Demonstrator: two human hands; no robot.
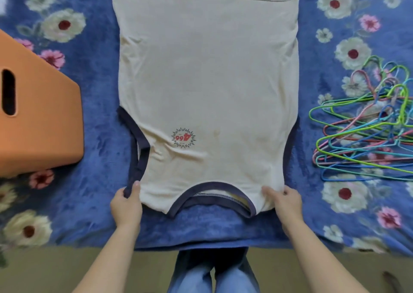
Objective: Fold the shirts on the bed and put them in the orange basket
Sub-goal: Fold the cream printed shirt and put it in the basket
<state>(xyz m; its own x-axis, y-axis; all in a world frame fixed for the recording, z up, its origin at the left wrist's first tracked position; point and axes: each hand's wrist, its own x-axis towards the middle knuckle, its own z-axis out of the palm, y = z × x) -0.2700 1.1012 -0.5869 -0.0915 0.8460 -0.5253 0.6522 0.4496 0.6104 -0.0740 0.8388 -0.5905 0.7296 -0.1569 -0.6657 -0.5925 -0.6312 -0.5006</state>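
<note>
Cream sleeveless shirt with navy trim (207, 80) lies flat at the near edge of the blue floral bed (100, 114). Left hand (126, 205) and right hand (287, 203) each pinch a shoulder; best lift both evenly toward the hem.

Forearms reaching forward, left hand (126, 203) and right hand (288, 203) each pinching shirt (207, 80) shoulders

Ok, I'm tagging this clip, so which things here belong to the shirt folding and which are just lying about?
Job: cream shirt; left hand and right hand, each gripping a shoulder of it; orange basket.
Lying about: coloured hangers; blue flowered bedspread, only underneath.
</note>
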